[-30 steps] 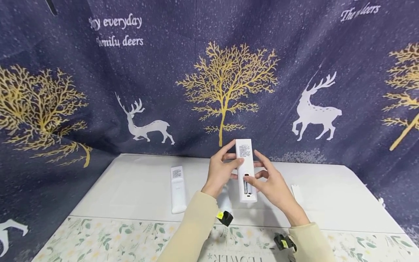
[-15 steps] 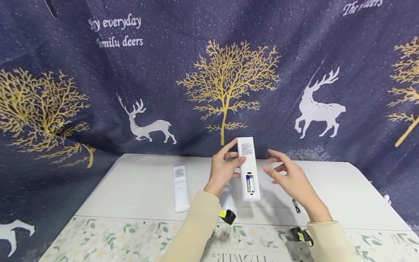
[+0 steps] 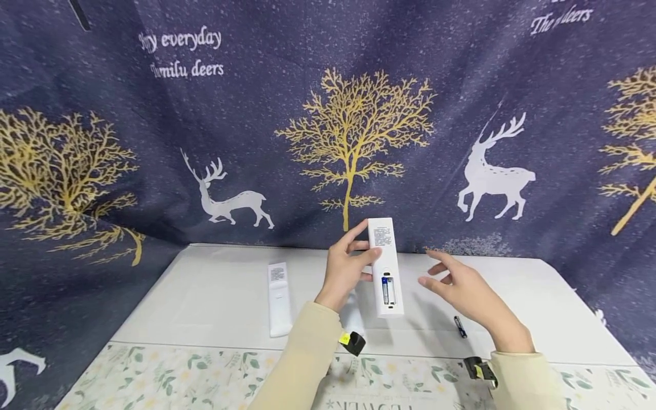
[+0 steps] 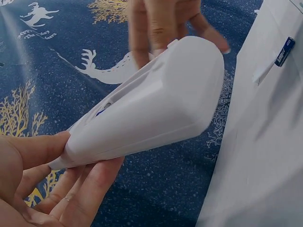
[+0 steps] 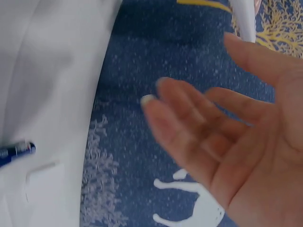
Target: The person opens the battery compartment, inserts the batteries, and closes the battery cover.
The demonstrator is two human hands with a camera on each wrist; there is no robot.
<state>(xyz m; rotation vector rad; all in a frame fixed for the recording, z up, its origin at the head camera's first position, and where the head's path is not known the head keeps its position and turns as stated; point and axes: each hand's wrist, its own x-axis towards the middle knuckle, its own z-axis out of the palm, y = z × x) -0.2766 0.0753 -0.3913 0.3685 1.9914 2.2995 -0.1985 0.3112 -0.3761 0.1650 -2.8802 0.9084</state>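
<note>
My left hand [image 3: 344, 272] holds a white remote control [image 3: 381, 245] upright above the table, thumb on its back and fingers behind its edge. Its battery compartment is uncovered, and a blue-and-silver battery [image 3: 385, 290] sits in the left side of it. In the left wrist view the remote [image 4: 142, 113] is seen from its bottom end, gripped by fingers [image 4: 90, 189] and thumb. Apart from the remote, to its right, my right hand [image 3: 468, 290] is in the air with loosely bent fingers, holding nothing. A second battery [image 3: 460, 327] lies on the table below it.
Another white remote [image 3: 279, 299] lies at the left on the white table [image 3: 215, 296]. A pale object [image 3: 352, 316] is partly hidden behind my left wrist. A small white cover [image 5: 45, 184] lies near the loose battery. A dark blue curtain [image 3: 302, 171] hangs behind.
My right hand has let go of the remote and moved right, away from the battery compartment. The loose battery on the table has come into view. My left hand keeps its hold.
</note>
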